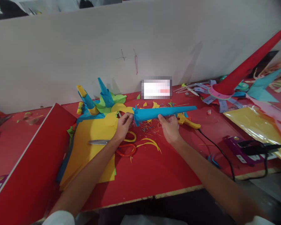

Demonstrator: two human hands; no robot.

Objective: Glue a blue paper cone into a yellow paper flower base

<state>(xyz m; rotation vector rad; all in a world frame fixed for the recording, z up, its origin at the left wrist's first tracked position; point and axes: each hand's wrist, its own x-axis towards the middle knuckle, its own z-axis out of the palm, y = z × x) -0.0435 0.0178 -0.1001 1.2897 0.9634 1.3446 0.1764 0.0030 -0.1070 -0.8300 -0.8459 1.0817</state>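
A blue rolled paper cone [164, 113] lies level in the air above the table, its wide, fringed end to the left and its narrow tip to the right. My right hand [170, 127] grips the cone's middle from below, thumb on the near side. At the fringed end, the fingers of my left hand [124, 124] are pinched together against the cut flaps. Under my left forearm lie scissors [126, 150] with one red and one yellow handle loop, partly on a stack of yellow paper sheets [86, 147]. A yellow glue gun [189, 121] rests behind my right hand.
Blue paper cones on green and yellow petals [106, 100] stand back left. A red board [35, 162] forms a raised edge at left. A large red cone [250, 62] stands right, near a purple power strip [240, 150] with cords. Paper scraps [151, 126] litter the middle.
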